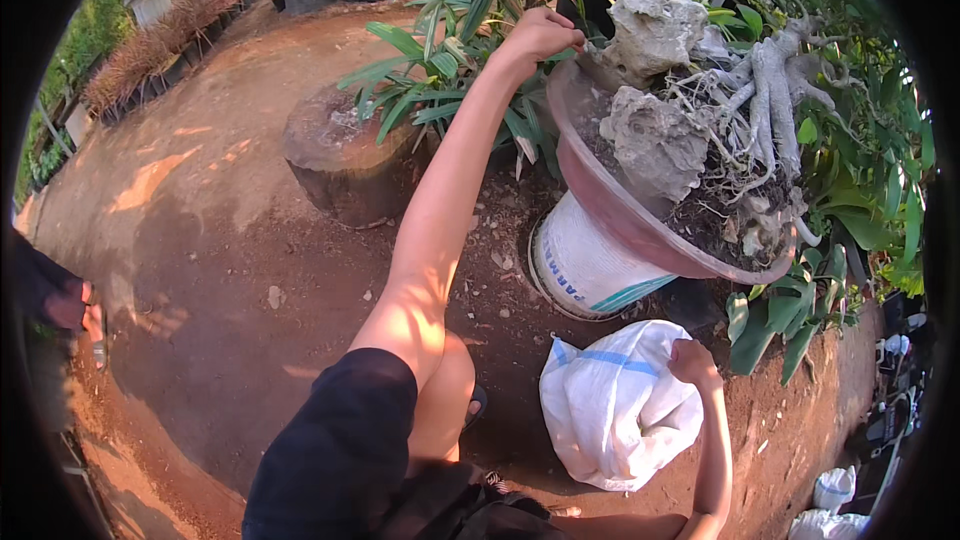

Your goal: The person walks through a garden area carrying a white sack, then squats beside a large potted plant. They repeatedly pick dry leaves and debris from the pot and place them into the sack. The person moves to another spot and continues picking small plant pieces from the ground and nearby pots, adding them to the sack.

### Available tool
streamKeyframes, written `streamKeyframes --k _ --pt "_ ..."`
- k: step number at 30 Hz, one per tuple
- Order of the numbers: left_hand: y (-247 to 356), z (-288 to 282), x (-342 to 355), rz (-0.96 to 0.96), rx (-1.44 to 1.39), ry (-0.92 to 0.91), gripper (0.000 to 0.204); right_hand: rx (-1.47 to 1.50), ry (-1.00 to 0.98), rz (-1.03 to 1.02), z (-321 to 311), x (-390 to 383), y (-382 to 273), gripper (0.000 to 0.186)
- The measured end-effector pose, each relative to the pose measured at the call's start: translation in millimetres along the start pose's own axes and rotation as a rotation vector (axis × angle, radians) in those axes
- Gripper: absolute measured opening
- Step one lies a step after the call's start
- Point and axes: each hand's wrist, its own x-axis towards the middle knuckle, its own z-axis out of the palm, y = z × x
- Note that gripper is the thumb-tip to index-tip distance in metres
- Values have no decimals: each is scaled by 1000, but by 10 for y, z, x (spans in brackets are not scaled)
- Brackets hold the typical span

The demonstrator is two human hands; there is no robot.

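Note:
A wide reddish-brown pot (572, 145) stands on an upturned-looking white bucket (590, 255). In the pot are pale, rough rocks (655, 140) and the thick, bare, tangled roots of a tree (772, 105). My left hand (542, 36) reaches far out to the pot's back left rim, its fingers closed together; whatever they pinch is too small to make out. Nearer to me, a white woven sack (610, 405) with blue stripes sits on the ground, its top bunched. My right hand (693, 362) is closed on the sack's upper right edge.
A cut tree stump (345, 165) and a leafy striped plant (440, 65) stand left of the pot. Foliage (860, 180) crowds the right. At the far left, another person's foot (97, 330) rests on the dirt ground. White bags (832, 490) lie at lower right.

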Motion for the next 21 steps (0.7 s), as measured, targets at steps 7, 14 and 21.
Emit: streamKeyframes --k 7,14,21 --pt "122 26 -155 108 386 -255 77 148 4 9 -23 -100 -46 17" --pt "108 -59 -141 313 535 -506 55 169 -10 74 -11 -132 -103 16" --pt "-9 -50 -113 306 425 -560 48 146 21 30 -3 -39 -189 13"
